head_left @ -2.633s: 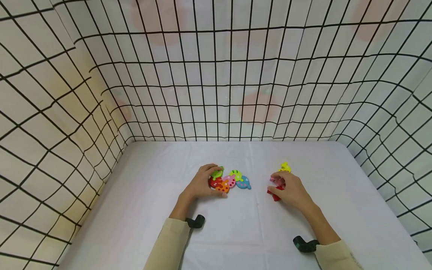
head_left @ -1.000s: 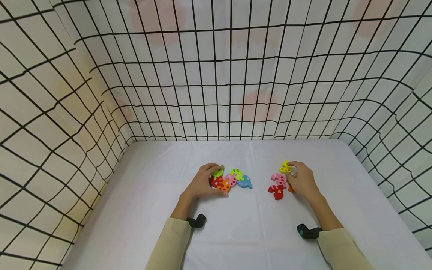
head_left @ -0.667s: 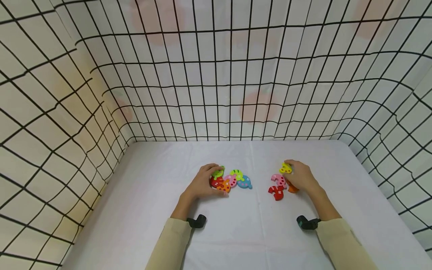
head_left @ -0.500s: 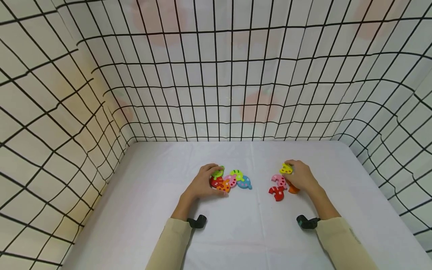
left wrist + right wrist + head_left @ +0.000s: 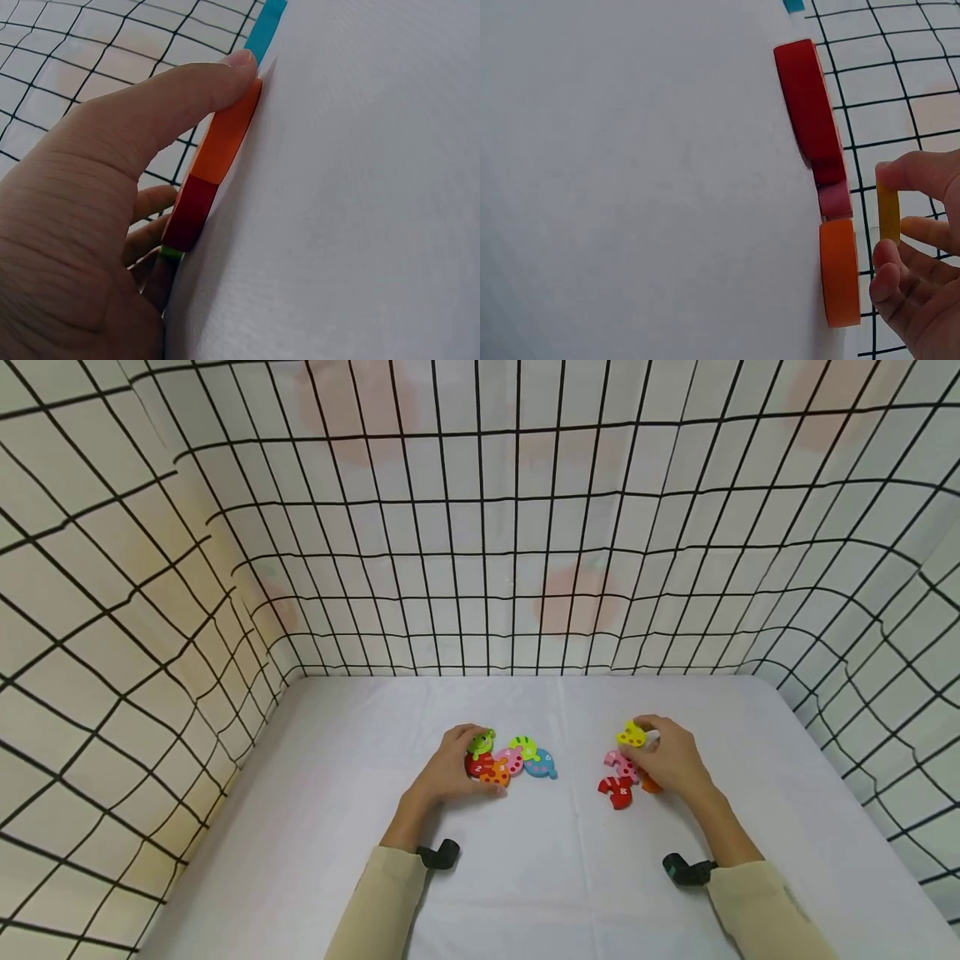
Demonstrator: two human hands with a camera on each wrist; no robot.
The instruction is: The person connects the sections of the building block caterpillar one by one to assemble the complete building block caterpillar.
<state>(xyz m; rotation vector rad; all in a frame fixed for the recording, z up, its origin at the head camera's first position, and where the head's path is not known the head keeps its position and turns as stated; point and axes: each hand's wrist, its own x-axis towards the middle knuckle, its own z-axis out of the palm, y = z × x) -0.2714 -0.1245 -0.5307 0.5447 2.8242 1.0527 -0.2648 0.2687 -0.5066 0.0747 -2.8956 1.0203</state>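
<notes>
My left hand (image 5: 450,766) curls round the left end of a joined caterpillar puzzle (image 5: 512,762), thumb against its orange piece (image 5: 229,135) and fingertips by the green smiling head (image 5: 482,743). Red, pink, lime and blue numbered pieces make up the rest of this row. Over on the right, my right hand (image 5: 672,756) pinches a yellow spotted puzzle piece (image 5: 631,734) between thumb and fingers; the right wrist view shows the yellow piece (image 5: 889,214) edge-on, above the tabletop. Below that hand are a pink piece (image 5: 619,763), a red piece (image 5: 617,792) and a partly hidden orange piece (image 5: 840,272).
A white cloth covers the table (image 5: 517,877). Black wire mesh (image 5: 510,552) backed by pale fabric walls it in at the back and on both sides. A gap of bare cloth separates the joined row from the loose pieces.
My right hand has moved from the pink and red pieces to the yellow one, taken hold of it and shifted it slightly left. My left hand stays at the joined row.
</notes>
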